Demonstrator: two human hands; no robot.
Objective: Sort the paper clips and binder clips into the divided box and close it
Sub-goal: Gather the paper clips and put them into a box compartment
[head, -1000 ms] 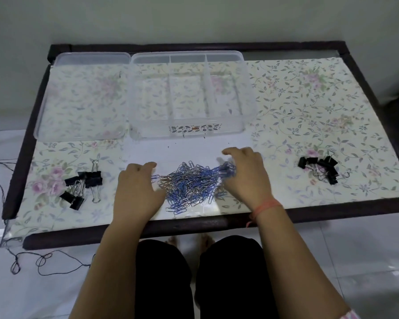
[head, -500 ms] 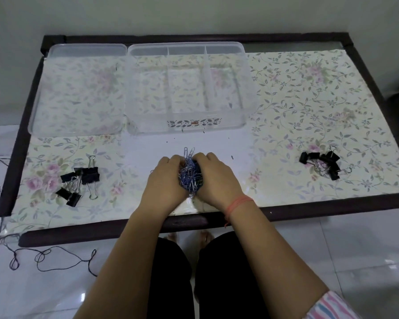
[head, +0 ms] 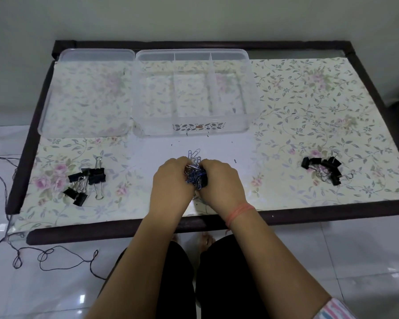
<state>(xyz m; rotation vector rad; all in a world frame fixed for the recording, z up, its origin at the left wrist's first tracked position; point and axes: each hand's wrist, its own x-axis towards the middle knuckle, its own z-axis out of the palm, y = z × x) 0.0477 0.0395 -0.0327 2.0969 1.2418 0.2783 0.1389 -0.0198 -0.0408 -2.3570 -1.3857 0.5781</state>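
A bunch of blue and silver paper clips (head: pixel 194 170) is squeezed between my left hand (head: pixel 172 180) and my right hand (head: pixel 221 183) at the front middle of the table. Both hands cup the bunch; a few clips stick out at the top. The clear divided box (head: pixel 191 132) stands open behind them, its three compartments holding nothing. Its clear lid (head: pixel 84 132) lies flat to the box's left. A pile of larger black binder clips (head: pixel 85 183) lies on the left, and a pile of smaller black binder clips (head: pixel 323 169) on the right.
The table (head: pixel 309 111) has a floral cover and a dark frame, with a wall close behind it. A thin dark cord (head: pixel 55 256) loops over the tiled floor at the front left. My knees are under the front edge.
My hands swept the spread paper clips together from both sides into a tight bunch between them. Over the last half second they have barely moved.
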